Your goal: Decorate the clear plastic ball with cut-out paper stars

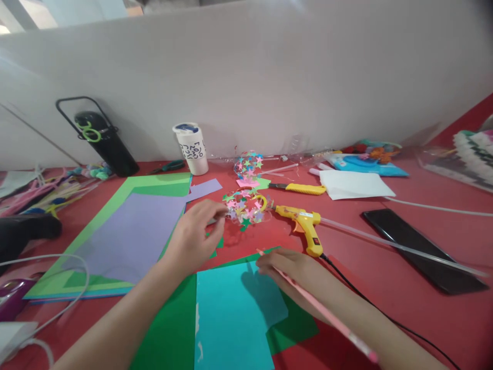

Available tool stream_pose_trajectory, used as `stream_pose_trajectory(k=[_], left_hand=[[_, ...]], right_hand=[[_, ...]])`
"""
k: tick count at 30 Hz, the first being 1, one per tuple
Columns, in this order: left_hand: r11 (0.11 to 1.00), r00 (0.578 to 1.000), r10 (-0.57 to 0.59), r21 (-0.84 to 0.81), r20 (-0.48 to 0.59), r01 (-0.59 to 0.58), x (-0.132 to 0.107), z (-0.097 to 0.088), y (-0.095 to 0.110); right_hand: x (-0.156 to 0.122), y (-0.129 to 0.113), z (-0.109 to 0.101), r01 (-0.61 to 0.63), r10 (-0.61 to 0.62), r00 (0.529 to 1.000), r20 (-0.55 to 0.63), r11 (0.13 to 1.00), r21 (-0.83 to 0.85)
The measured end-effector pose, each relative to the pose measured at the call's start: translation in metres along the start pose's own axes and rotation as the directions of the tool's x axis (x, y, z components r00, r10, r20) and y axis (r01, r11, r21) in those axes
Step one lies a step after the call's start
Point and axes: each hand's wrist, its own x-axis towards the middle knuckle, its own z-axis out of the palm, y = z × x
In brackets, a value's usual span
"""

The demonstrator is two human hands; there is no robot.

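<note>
My left hand point(194, 234) reaches forward, fingers pinched at the edge of a clear ornament covered in coloured paper stars point(246, 206). A second star-covered ornament point(248, 164) lies farther back. My right hand point(287, 267) rests on a teal paper sheet point(231, 318), closed on a long pink pencil point(323, 311) that runs back along my forearm. The teal sheet lies on a green sheet point(169, 334). A yellow glue gun point(304, 226) lies just beyond my right hand.
Purple paper on green sheets point(127, 236) lies at left. A white cup point(192, 149), a yellow utility knife point(304, 188), white paper point(352, 184), a black phone point(419, 249), a black bottle point(103, 141) and pipe cleaners point(42, 190) surround the red table point(385, 288). A white partition stands behind.
</note>
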Motion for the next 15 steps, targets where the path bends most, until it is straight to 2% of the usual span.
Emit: stream_pose_trajectory(k=[2, 3, 5, 7, 8, 11, 13, 15], left_hand=[[0.998, 0.986, 0.066, -0.013, 0.156, -0.064, -0.011, -0.001, 0.004], [0.994, 0.963, 0.104, -0.015, 0.248, -0.104, -0.016, -0.002, 0.007], [0.985, 0.894, 0.16, -0.001, 0.419, -0.175, -0.026, -0.004, 0.015], [0.972, 0.822, 0.194, 0.009, 0.535, -0.236, -0.036, -0.004, 0.024], [0.963, 0.794, 0.213, 0.016, 0.57, -0.27, -0.041, -0.003, 0.027], [0.927, 0.753, 0.253, 0.072, 0.608, -0.369, -0.056, 0.006, 0.033], [0.893, 0.749, 0.262, 0.141, 0.609, -0.427, -0.066, 0.015, 0.036], [0.852, 0.763, 0.271, 0.222, 0.587, -0.473, -0.074, 0.024, 0.042]], right_hand=[[0.0, 0.003, 0.004, -0.016, 0.016, 1.0, 0.008, 1.0, -0.006], [0.001, 0.004, 0.004, -0.022, 0.022, 1.0, 0.001, 1.0, -0.009], [0.001, 0.005, 0.002, -0.043, 0.043, 0.999, -0.019, 0.999, -0.005], [0.002, 0.003, -0.003, -0.076, 0.076, 0.996, -0.038, 0.997, 0.013], [0.003, 0.001, -0.007, -0.093, 0.095, 0.994, -0.052, 0.995, 0.03], [0.004, -0.006, -0.018, -0.127, 0.145, 0.98, -0.139, 0.983, 0.129], [0.005, -0.009, -0.024, -0.159, 0.2, 0.964, -0.174, 0.961, 0.225], [0.007, -0.011, -0.027, -0.215, 0.274, 0.953, -0.127, 0.91, 0.354]])
